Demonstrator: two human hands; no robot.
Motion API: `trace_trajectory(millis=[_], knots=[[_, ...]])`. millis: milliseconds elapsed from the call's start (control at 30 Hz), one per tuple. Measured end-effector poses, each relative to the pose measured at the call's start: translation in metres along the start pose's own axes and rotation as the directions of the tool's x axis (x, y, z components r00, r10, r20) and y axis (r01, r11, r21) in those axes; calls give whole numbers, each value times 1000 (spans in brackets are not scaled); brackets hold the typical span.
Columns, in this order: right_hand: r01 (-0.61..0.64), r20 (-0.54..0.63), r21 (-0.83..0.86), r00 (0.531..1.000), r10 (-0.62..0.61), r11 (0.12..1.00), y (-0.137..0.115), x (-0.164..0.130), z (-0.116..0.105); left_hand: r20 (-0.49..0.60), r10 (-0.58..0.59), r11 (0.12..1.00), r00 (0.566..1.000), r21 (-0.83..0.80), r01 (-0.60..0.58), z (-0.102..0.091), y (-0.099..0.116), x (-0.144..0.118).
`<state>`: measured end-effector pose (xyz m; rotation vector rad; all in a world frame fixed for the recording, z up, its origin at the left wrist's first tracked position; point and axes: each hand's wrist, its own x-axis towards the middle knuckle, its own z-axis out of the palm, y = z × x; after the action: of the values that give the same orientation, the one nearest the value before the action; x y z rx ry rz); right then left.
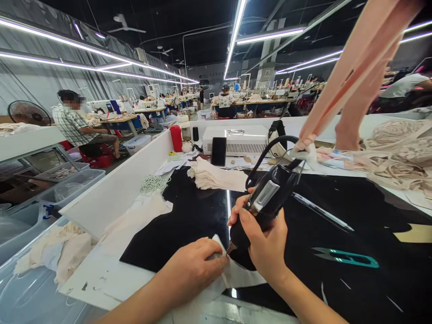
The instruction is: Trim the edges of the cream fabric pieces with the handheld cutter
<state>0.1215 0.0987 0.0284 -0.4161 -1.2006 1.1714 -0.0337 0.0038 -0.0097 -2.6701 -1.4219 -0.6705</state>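
right hand (266,245) clamps the black tool (266,198); left hand (192,267) pinches white fabric (236,274).

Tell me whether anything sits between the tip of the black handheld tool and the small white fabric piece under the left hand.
Nothing visible does. The right hand grips the black handheld tool, and its tip meets the white fabric piece right beside the left hand, which presses it down. The teal thread snips lie well off to the right.

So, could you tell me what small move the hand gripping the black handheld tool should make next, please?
Probably ease the black handheld tool along the small pale fabric piece: its tip sits at the edge that the left hand pins, with the right hand gripping.
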Motion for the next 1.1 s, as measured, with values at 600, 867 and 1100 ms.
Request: trace_trajectory(millis=[600,867,1100], knots=[[-9,-3,20,1000,9,1000,-5,-3,-5,-8,49,998,999,51,-48,8,-5,-7],[-6,-43,17,999,7,1000,-28,-3,-27,-73,56,998,996,10,-55,3,3,-3],[-12,-31,-12,999,12,1000,-29,-16,-44,-41,36,995,998,-87,-40,10,25,6]])
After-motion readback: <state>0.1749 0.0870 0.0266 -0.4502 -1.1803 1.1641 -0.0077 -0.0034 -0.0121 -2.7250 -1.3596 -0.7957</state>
